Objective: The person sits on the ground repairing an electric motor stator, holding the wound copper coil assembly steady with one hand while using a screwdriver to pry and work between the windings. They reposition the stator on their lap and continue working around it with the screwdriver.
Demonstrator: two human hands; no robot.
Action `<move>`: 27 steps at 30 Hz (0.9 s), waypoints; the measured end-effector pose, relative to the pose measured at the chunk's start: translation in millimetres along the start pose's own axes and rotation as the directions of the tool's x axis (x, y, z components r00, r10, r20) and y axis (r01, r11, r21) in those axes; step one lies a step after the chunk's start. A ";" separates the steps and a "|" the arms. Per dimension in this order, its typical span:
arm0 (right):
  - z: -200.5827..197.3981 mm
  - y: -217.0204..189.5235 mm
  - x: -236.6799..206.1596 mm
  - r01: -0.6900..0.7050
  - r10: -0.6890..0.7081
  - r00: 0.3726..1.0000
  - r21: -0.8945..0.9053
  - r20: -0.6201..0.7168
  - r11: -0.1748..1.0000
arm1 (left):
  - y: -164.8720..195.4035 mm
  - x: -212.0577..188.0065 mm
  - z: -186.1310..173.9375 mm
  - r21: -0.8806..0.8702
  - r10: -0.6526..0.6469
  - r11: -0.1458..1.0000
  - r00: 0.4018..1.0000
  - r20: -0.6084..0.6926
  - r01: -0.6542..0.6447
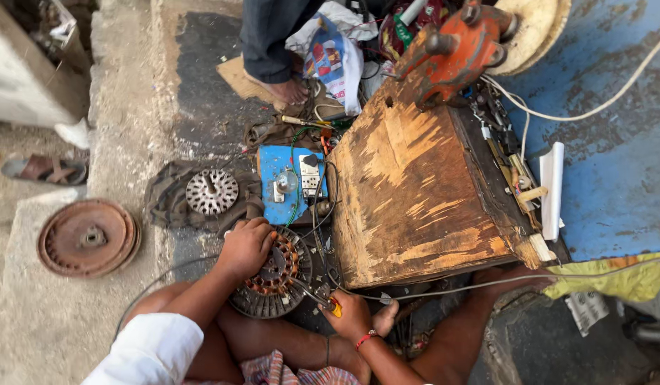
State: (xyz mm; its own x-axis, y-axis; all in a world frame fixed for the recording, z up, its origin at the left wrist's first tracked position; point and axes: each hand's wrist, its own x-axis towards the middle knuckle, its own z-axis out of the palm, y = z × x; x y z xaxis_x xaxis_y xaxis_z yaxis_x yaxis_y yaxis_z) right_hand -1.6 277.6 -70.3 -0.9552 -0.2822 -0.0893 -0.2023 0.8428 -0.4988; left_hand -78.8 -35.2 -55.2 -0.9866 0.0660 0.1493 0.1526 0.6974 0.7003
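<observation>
Motor coil (274, 274) lies on the floor by a big wooden box (415, 192). Left hand (246, 246) presses flat on it, fingers spread. Right hand (350, 314) is shut around yellow-handled pliers (323, 299). Fixing wires seems underway; next needs a careful, steady pull.

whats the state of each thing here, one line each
left hand: resting on the motor stator, fingers curled over its rim
right hand: gripping yellow-handled pliers
motor stator: lying flat on the ground, copper windings exposed
yellow-handled pliers: held, tip at the stator's edge
blue switch board: flat on the ground, wires attached
wooden box: upright, worn top
rusty round cover: lying flat, apart from the work
</observation>
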 end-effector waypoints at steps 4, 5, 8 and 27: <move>8.3 4.3 -3.4 -0.021 0.022 0.999 0.030 -0.040 0.999 | 3.7 3.7 -0.5 -0.004 -0.025 1.000 0.999 0.047 0.025; 9.4 4.4 -3.1 -0.014 0.017 0.998 0.051 -0.055 0.999 | 4.7 4.0 -1.4 -0.003 -0.023 1.000 0.999 0.049 0.023; 12.3 4.5 -1.0 0.035 -0.029 0.995 0.061 -0.092 0.998 | 5.8 4.3 -3.3 -0.010 -0.017 1.000 0.999 0.046 0.018; 4.6 -8.1 2.8 0.023 -0.024 0.999 -0.013 -0.034 1.000 | -0.8 2.7 2.7 0.035 0.023 0.999 0.999 -0.044 -0.021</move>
State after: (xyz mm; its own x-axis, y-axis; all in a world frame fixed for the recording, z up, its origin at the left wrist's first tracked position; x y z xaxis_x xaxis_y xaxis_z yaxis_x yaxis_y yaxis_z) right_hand -1.7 267.9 -70.5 -0.9569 -0.2864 -0.0481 -0.2274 0.8419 -0.4894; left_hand -81.8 -33.7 -57.2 -0.9794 0.0505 0.1953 0.1712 0.7207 0.6718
